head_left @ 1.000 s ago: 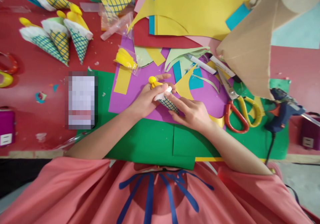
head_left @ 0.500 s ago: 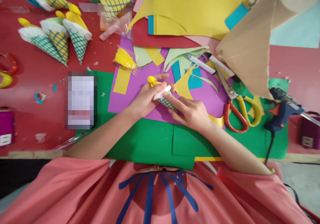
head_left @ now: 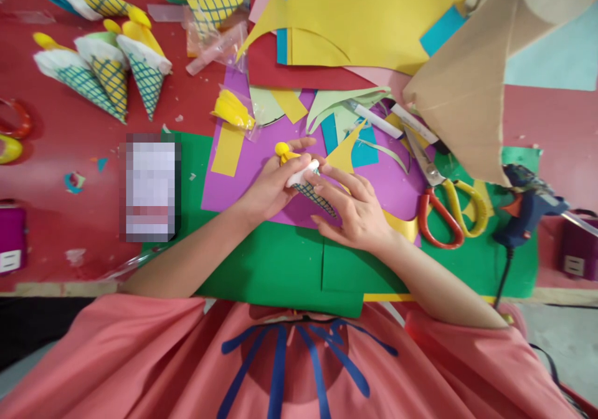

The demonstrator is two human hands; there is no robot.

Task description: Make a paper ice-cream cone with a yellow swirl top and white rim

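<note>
**Left hand clamped on paper cone, right hand splayed against it**

- Left hand (head_left: 270, 188): fingers curled tight round the top end of the paper cone (head_left: 309, 192). Firm hold on the white rim band. The yellow ball (head_left: 281, 149) on the cone's top pokes out past the fingers.
- Right hand (head_left: 359, 212): fingers spread wide, not wrapped round anything. Index tip sits on the white rim, and the other tips rest along or just beside the blue-lattice side. Can't tell whether the thumb is touching the cone.
- Cone position: centre of the work area, over the purple sheet (head_left: 233, 185), lying tilted with the tip pointing toward the right wrist. Can't tell whether it rests on the sheet or is held just off it.
- Purple sheet overlaps the green sheet (head_left: 280, 263), and both lie on the red table (head_left: 70, 145).
- Yellow triangle scrap (head_left: 343, 154) is just beyond the right fingertips, close but apart.
- Scissors (head_left: 448, 213), with red and yellow handles, lie to the right of the right hand. The blue glue gun (head_left: 530, 204) is further right, with its cord running off the near edge.
- Finished cones (head_left: 112, 73) are grouped at the far left, well apart from the hands.
- Pixelated block (head_left: 152, 185) is left of the left forearm.
- Big yellow sheet (head_left: 374, 14) and the cardboard cone (head_left: 467, 95) are at the far side.
</note>
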